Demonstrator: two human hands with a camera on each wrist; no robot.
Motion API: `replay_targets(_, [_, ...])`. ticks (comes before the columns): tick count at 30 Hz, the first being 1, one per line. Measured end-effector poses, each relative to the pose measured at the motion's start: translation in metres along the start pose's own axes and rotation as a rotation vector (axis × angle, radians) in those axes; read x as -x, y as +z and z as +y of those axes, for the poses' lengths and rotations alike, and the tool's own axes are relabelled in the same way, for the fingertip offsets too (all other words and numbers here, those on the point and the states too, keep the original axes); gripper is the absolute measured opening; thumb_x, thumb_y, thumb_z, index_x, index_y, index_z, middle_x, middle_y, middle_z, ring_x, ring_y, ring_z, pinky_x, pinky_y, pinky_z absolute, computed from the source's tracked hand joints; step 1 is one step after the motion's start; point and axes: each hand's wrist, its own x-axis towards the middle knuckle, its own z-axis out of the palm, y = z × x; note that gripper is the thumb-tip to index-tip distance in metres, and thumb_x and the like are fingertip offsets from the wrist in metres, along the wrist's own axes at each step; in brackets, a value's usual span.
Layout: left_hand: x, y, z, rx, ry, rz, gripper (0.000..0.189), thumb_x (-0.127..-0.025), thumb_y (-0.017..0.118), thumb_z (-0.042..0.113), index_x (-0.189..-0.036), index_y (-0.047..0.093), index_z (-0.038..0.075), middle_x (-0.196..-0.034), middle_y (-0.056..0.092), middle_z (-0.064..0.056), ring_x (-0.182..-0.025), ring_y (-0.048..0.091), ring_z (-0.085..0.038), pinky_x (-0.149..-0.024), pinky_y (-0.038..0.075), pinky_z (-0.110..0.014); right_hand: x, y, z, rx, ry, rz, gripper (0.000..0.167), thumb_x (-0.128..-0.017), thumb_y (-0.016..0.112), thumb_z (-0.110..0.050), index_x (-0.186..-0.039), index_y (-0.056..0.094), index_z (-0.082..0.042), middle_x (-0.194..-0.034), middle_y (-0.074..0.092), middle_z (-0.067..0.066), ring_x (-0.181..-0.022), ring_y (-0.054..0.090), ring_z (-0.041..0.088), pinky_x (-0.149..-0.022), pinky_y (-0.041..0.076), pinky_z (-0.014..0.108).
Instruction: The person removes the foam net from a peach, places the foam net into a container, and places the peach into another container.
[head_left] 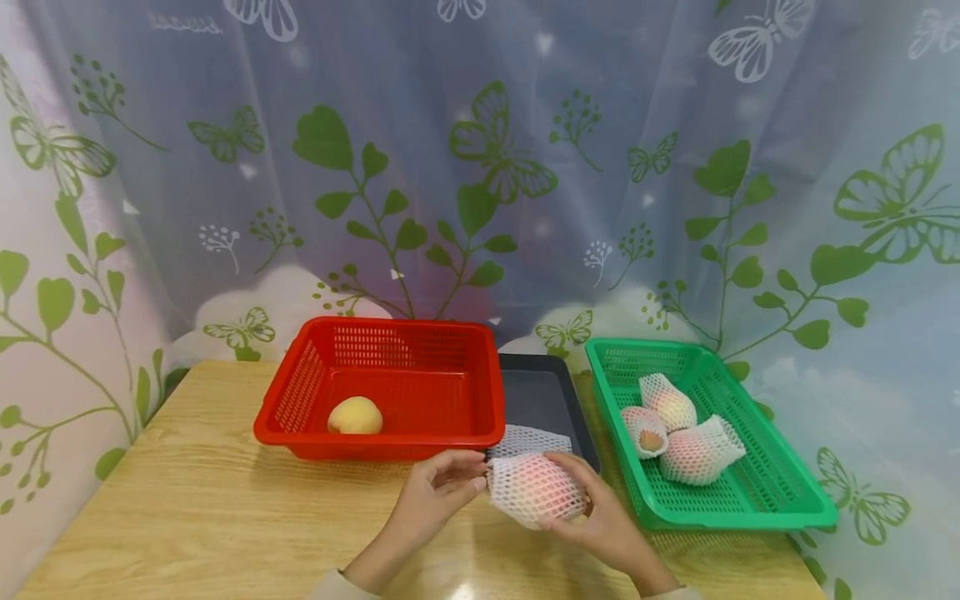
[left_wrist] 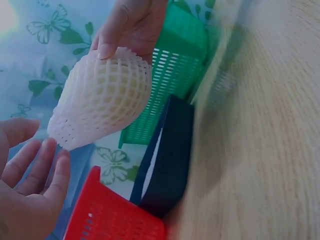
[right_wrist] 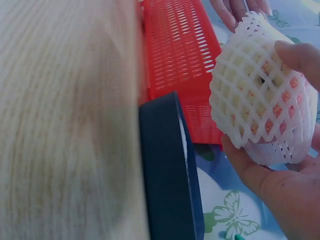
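- Head view: right hand (head_left: 606, 527) gripped netted peach (head_left: 534, 492), near side, between red basket (head_left: 375, 447) and green basket (head_left: 738, 521); three netted fruits (head_left: 693, 457) lay in green, one bare fruit (head_left: 356, 414) in red, judged outstanding.
- Left wrist view: left hand (left_wrist: 27, 200) held nothing, fingers loose beside net (left_wrist: 65, 131); contact unclear.
- Right wrist view: net covered peach; wrapping judged nearly complete.

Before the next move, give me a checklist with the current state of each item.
1. Right hand gripping the held netted fruit: ok.
2. Left hand close to the net's narrow end: ok; firm pinch on it: cannot tell.
3. Net covering the whole held fruit: cannot tell, the right hand hides part.
4. Green basket with room beside its three netted fruits: ok.
5. Red basket free of fruit: not ok, one bare fruit inside.
6. Foam netting at the dark tray: ok.
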Motion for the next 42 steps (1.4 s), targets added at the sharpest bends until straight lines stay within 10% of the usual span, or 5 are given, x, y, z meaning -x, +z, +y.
replay_targets(16, [0.001, 0.008, 0.001, -0.142, -0.006, -0.065, 0.019, -0.083, 0.07, 0.0, -0.102, 0.069, -0.006, -0.099, 0.07, -0.018, -0.088, 0.066, -0.019, -0.078, 0.055, -0.021, 0.001, -0.001, -0.007, -0.02, -0.033, -0.03, 0.07, -0.077, 0.078, -0.002, -0.139, 0.044, -0.003, -0.138, 0.042, 0.021, -0.118, 0.048, 0.008, -0.085, 0.053, 0.027])
replay_targets(31, [-0.004, 0.019, -0.001, -0.044, 0.027, -0.133, 0.051, -0.076, 0.077, 0.002, -0.123, 0.058, -0.004, -0.113, 0.063, -0.019, -0.104, 0.062, -0.027, -0.091, 0.051, -0.028, -0.001, 0.003, -0.005, -0.081, -0.03, -0.03, 0.068, -0.079, 0.074, 0.004, -0.139, 0.044, 0.0, -0.136, 0.043, 0.027, -0.112, 0.052, 0.009, -0.082, 0.055, 0.028])
replay_targets(42, [-0.002, 0.024, 0.0, -0.089, 0.04, -0.117, 0.058, -0.071, 0.078, -0.005, -0.125, 0.056, -0.003, -0.116, 0.061, -0.018, -0.107, 0.06, -0.032, -0.091, 0.051, -0.025, 0.001, 0.006, -0.003, -0.244, 0.154, 0.014, 0.064, -0.081, 0.073, 0.001, -0.138, 0.046, 0.002, -0.134, 0.052, 0.011, -0.102, 0.062, 0.015, -0.077, 0.057, 0.032])
